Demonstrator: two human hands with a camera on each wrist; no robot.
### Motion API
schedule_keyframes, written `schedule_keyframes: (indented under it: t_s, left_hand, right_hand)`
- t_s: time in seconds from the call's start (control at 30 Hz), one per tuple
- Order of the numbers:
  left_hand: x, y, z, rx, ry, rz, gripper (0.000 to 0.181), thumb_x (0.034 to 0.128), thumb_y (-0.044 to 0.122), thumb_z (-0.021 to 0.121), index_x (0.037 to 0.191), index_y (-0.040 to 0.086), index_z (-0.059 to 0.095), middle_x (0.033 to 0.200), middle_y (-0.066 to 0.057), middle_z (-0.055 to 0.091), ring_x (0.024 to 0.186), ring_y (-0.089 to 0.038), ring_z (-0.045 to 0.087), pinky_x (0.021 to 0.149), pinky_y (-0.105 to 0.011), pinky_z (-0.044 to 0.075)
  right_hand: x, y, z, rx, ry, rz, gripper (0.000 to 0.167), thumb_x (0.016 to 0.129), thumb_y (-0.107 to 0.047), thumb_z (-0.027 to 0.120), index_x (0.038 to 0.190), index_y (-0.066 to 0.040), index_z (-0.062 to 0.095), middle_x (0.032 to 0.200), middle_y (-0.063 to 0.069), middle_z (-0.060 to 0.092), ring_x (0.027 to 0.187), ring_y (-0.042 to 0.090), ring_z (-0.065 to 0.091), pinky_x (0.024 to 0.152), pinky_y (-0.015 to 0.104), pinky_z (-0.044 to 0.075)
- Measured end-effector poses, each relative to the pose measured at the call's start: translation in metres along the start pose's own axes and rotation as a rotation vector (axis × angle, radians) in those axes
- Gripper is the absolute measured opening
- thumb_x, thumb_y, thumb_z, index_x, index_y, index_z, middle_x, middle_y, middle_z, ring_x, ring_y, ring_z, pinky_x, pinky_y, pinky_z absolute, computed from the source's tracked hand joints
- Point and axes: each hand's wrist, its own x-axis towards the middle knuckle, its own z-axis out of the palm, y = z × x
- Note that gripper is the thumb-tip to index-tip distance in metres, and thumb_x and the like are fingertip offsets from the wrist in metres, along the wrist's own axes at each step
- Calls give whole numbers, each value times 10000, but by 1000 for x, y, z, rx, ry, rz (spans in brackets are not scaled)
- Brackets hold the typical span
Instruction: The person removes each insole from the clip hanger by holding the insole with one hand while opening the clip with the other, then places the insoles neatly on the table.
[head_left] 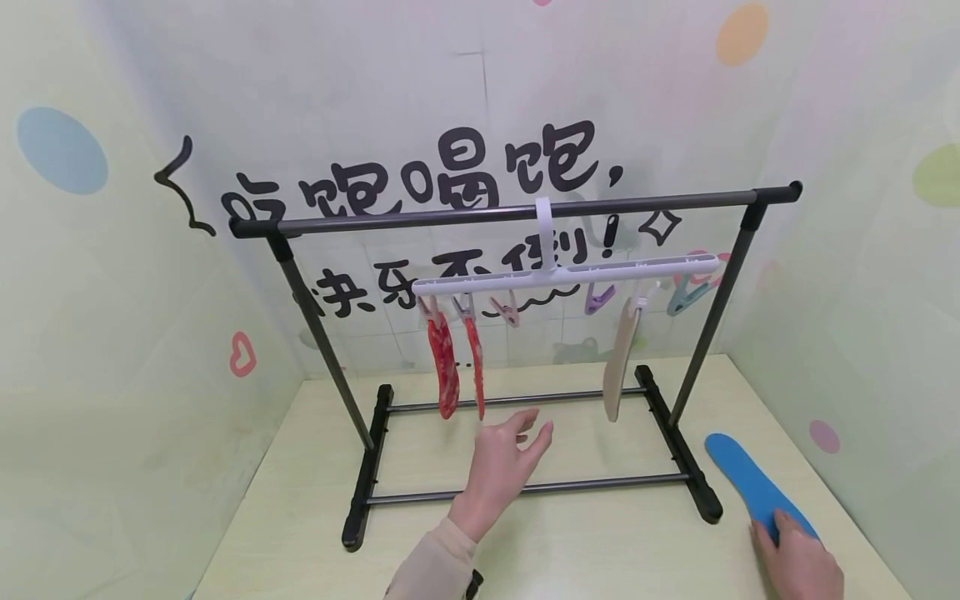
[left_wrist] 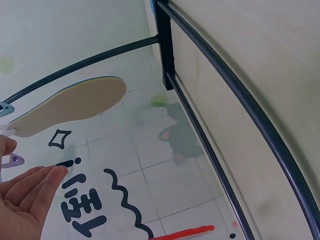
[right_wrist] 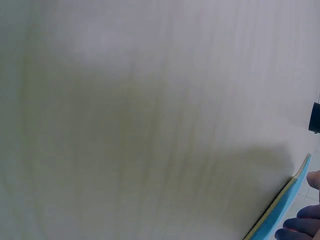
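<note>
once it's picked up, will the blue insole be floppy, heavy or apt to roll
The blue insole probably flexes somewhat, being long and thin. Its slim edge also suggests little weight. Rolling seems unlikely, given its broad, flat shape.

You have two hands in view, your left hand (head_left: 504, 458) and your right hand (head_left: 804, 562). Beyond and above your left hand stands one rack (head_left: 675, 201), with two uprights (head_left: 318, 333), one to either side of that hand, and two lower bars (head_left: 615, 482), one passing behind your left wrist, one farther off. Above your left hand you see one hanger (head_left: 487, 282) and six clips (head_left: 602, 298), with two red pieces (head_left: 446, 371) and, to the right, one beige insole (head_left: 619, 367). At your right hand is one blue insole (head_left: 750, 479).
</note>
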Motion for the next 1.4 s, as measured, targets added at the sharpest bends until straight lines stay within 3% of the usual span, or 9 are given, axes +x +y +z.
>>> schedule_keyframes:
  t_s: [0.3,0.37,0.5,0.63,0.73,0.97,1.17,1.4]
  left_hand:
    - [4,2,2,1,15,22,309,953,268,658,1106,9,727,1045,-161,748,856,-206,757,694,-261,597]
    - [5,3,2,9,14,27,303,952,269,659,1100,14,729,1038,-156,750,846,-202,757,692,-256,596]
    - [8,3,4,22,7,22,297,950,275,659,1093,26,733,1032,-137,756,839,-193,757,693,-242,592]
    - [11,3,5,32,12,25,299,948,273,658,1097,24,732,1038,-133,756,839,-193,757,689,-236,591]
    - [13,4,4,40,18,29,306,944,276,662,1106,25,730,1038,-134,755,829,-190,757,687,-242,592]
    - [19,7,5,42,-2,12,338,954,292,647,1136,14,712,1037,-163,748,838,-200,757,692,-254,594]
    - [27,12,7,53,9,27,334,956,297,644,1132,22,715,1034,-153,751,843,-190,757,687,-245,592]
    - [35,17,8,53,16,32,350,961,310,639,1146,22,713,1035,-157,750,853,-196,754,711,-258,594]
  right_hand:
    - [0,-12,3,42,119,-101,367,909,-152,660,1067,172,590,982,393,629,774,546,629,623,586,513]
    - [2,-18,5,52,133,-111,358,924,-154,638,1091,161,600,1017,387,633,796,551,630,632,595,513]
    - [7,-29,7,83,146,-144,316,942,-147,611,1062,146,611,909,362,644,713,515,634,574,571,507]
    - [13,-40,6,117,164,-202,310,945,-136,606,1080,143,618,945,362,651,707,510,638,549,567,501]
    - [17,-48,5,131,176,-236,351,944,-133,612,1142,157,612,1080,377,634,761,536,641,559,580,505]
    - [28,-67,7,146,206,-293,362,942,-122,624,1161,164,605,1106,382,625,728,518,646,519,553,501]
    - [34,-86,4,175,229,-339,351,952,-121,615,1165,157,617,1142,363,631,900,537,644,653,596,528]
    - [43,-103,-2,214,162,-347,425,1017,-224,542,1244,132,587,1225,352,605,1083,533,596,837,632,495]
